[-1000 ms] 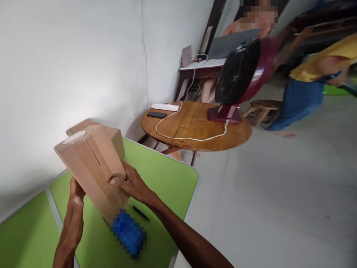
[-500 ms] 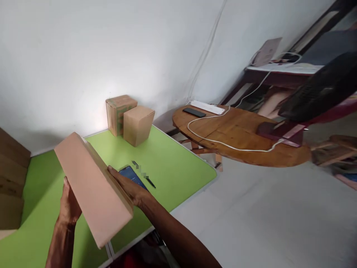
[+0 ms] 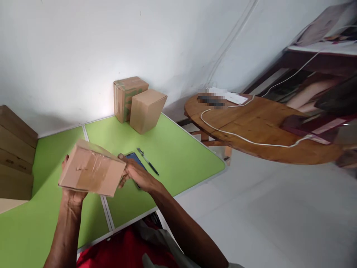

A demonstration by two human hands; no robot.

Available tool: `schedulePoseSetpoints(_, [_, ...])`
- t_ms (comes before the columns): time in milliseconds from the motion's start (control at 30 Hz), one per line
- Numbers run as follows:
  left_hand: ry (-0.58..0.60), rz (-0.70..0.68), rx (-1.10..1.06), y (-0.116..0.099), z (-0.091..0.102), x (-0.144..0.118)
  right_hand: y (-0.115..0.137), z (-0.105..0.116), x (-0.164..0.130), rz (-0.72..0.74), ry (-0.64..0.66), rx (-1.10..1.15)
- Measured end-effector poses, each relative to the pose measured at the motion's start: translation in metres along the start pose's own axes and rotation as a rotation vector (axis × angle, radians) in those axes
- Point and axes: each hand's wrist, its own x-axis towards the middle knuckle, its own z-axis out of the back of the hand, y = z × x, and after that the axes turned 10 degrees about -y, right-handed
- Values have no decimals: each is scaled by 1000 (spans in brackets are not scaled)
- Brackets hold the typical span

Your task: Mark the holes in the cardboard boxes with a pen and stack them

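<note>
A cardboard box point(image 3: 92, 169) is held above the green folding table point(image 3: 178, 163), its taped end turned toward me. My left hand point(image 3: 73, 193) supports it from the left and below, most of the fingers hidden behind the box. Against its right side rests my right hand point(image 3: 136, 173), with the fingers bent at the box's edge. Just beyond the right hand a phone point(image 3: 135, 159) lies partly covered by it. Beside the phone is a pen point(image 3: 147, 161).
Two cardboard boxes, one with green print point(image 3: 122, 100) and one plain point(image 3: 147, 111), stand near the wall. More stacked boxes point(image 3: 16, 160) are at the left edge. A wooden table point(image 3: 245, 126) at right carries a white power strip point(image 3: 228, 95) and a cable. Another person's leg shows behind.
The box has been turned in my hands, so its taped end now faces me instead of a long plain side. My view has shifted, moving the background right.
</note>
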Motion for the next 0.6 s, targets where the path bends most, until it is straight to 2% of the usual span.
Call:
schedulePoseSetpoints(167, [112,108,-227,-13,-22,-13,11,0,-14,415,-125,-170])
schedulePoseSetpoints(267, [83,242,-352,-17,-35,-25,17,-13,-16,567,-277,-202])
schedulePoseSetpoints(367, [1,335,-385,-16,-38,-33,20,-22,-13,566,-397,-122])
schedulePoseSetpoints(433, [-58,338,-368,-13,-31,-35,19,-22,-10,525,-456,-40])
schedulePoseSetpoints(533, [-110,265,-246,-4,-15,-35,12,-16,-4,440,-518,220])
schedulePoseSetpoints(600, [-51,172,-142,4,-6,-37,6,-13,-1,343,-516,404])
